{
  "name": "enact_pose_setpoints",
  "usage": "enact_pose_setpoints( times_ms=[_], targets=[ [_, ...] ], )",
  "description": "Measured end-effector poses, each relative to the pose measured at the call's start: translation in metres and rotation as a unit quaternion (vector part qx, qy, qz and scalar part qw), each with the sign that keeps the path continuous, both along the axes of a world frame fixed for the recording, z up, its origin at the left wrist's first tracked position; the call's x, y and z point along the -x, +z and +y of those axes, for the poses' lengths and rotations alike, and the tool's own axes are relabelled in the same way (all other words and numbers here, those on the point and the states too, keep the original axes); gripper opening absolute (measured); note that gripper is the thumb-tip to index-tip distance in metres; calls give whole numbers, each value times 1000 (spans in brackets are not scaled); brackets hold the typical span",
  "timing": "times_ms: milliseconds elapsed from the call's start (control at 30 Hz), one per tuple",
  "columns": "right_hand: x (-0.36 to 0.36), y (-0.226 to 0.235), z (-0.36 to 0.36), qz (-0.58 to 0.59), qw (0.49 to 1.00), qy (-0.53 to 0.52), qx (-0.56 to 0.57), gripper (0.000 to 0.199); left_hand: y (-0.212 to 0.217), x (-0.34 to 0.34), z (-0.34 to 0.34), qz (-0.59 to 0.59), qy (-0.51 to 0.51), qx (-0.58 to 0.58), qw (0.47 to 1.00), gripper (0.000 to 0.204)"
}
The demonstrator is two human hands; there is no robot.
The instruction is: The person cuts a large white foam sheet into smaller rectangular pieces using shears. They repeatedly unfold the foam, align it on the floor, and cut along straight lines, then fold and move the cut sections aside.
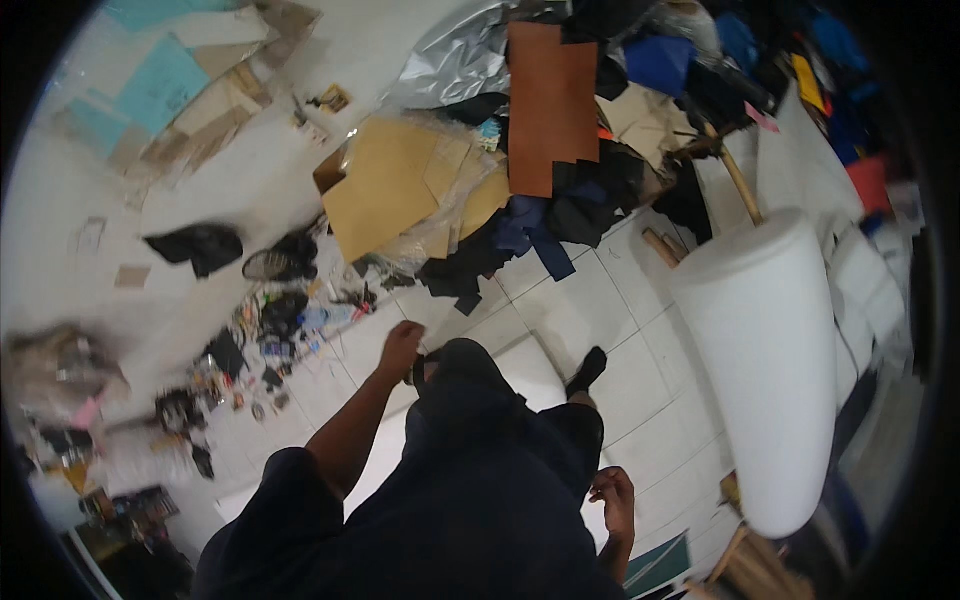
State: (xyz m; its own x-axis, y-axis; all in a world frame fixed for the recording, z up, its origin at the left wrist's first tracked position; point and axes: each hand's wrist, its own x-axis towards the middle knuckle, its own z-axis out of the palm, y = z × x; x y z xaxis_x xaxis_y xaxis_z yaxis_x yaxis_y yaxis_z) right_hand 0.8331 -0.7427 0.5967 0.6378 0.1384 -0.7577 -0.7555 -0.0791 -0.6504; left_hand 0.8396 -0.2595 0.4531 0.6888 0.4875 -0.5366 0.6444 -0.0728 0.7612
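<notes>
My left hand (402, 347) hangs beside my left knee, its fingers loosely curled together with nothing seen in them. Lower down on the right, my right hand (613, 493) is beside my thigh, fingers bent inward, and no object shows in it. My dark shorts (465, 385) and dark shirt cover much of the lower middle. A flat white surface (375, 455) shows under and beside my legs. One foot in a dark sock (588, 370) is on the tiles to the right; the other is mostly hidden by my left knee.
A big white roll (765, 370) stands to the right. Ahead lies a heap with tan sheets (385, 185), a brown sheet (553, 110), dark scraps (590, 200) and silver sheeting (460, 60). Small clutter (280, 320) and a shoe (280, 260) lie on the left. Pale blue sheets (165, 85) are far left.
</notes>
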Motion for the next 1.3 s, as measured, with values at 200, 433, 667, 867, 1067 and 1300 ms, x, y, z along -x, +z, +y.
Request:
enact_pose_setpoints(
  times_ms=[200,433,667,867,1067,1300],
  targets=[
    [-151,-57,-212,-229,834,378,331,18,-7,126,-152,323,-18,-132,937,31],
    [-290,-140,-271,-320,754,492,295,16,68,127,-282,289,102,-142,941,28],
    [-329,-139,-201,-204,714,604,288,36,71,83,-352,115,346,-76,928,30],
    [-396,-170,-211,-238,603,680,342,41,46,124,-458,68,488,20,870,35],
    [-493,-227,-124,-289,333,818,369,42,15,187,-632,174,664,94,721,34],
    [-370,-189,108,-440,442,764,164,31,59,155,-669,107,774,195,592,34]
  ],
)
